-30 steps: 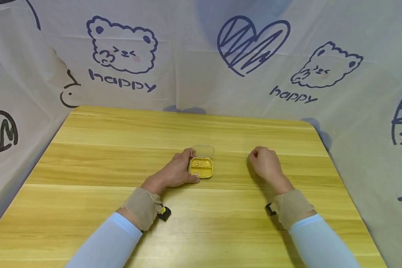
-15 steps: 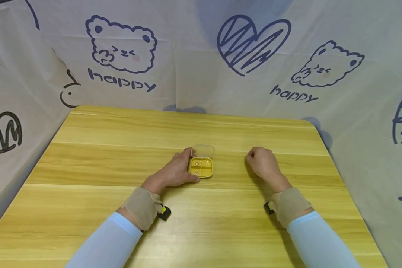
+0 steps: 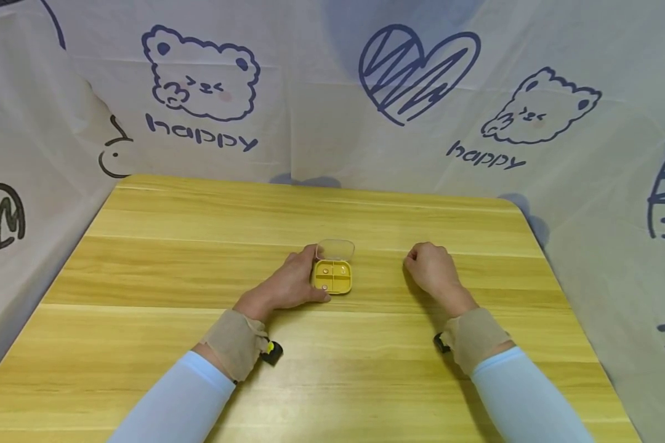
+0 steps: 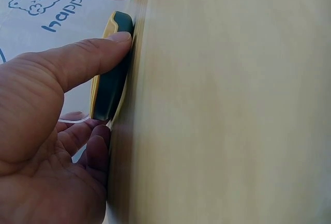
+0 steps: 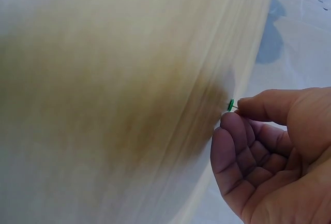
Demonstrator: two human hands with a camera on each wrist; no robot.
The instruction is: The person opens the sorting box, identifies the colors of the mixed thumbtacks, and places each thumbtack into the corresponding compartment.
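Note:
A small yellow pill box (image 3: 340, 286) lies on the table with its clear lid (image 3: 335, 249) standing open at the back. Dividers split it into several compartments; small pinkish round items (image 3: 325, 271) sit in the two left ones, and a pale glint shows at the back right. My left hand (image 3: 294, 282) grips the box from the left, thumb along its front side and fingers behind. To the right, my right hand (image 3: 433, 267) is low over the table. Its thumb and forefinger pinch a green-headed thumbtack (image 5: 230, 105) by the thin pin; the tack is hidden in the head view.
The wooden table (image 3: 199, 209) has a rounded back edge. White cloth (image 3: 321, 123) with drawn bears and a heart hangs behind it and at both sides. A small black device (image 3: 273, 352) sits at the left wrist, another (image 3: 442, 343) at the right.
My right hand has shifted slightly left, and the green spot beside its fingertips has gone from the head view. The left hand and the pill box have stayed put.

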